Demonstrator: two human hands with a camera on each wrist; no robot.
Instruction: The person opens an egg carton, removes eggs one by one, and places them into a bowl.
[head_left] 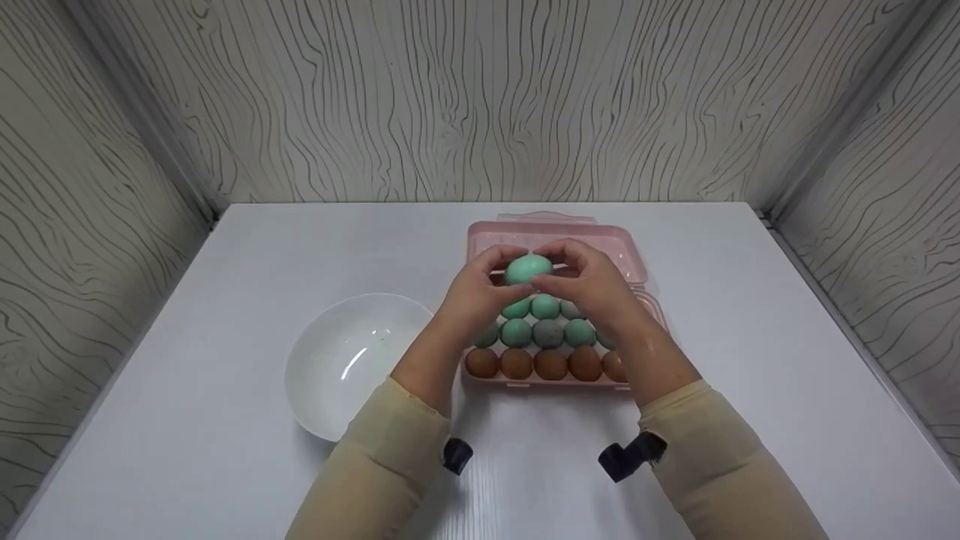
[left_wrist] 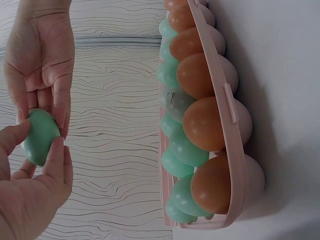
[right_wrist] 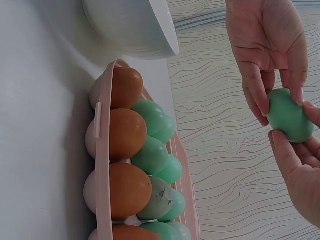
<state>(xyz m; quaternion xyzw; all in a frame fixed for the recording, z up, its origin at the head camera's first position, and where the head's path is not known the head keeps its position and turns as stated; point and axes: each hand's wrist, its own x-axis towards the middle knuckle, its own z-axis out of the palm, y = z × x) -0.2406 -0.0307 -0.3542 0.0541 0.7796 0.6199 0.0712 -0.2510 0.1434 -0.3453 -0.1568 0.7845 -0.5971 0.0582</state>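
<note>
A green egg (head_left: pixel 529 269) is held up above the pink egg carton (head_left: pixel 555 232) between both hands. My left hand (head_left: pixel 480 289) pinches one end with its thumb and fingertips. On the other end, my right hand (head_left: pixel 592 281) grips it the same way. Below, the open carton holds a front row of brown eggs (head_left: pixel 550 364) with rows of green eggs (head_left: pixel 516 333) behind. One greyish egg (head_left: pixel 547 334) sits among the green ones, and dark marks show on this grey egg (right_wrist: pixel 156 198) in the right wrist view. My hands and forearms hide part of the carton.
A large white bowl (head_left: pixel 352 360) stands on the white table (head_left: pixel 202 427), left of the carton and partly behind my left forearm. The carton's lid lies folded back on its far side. Wood-patterned panels (head_left: pixel 465 105) enclose the table at the back and sides.
</note>
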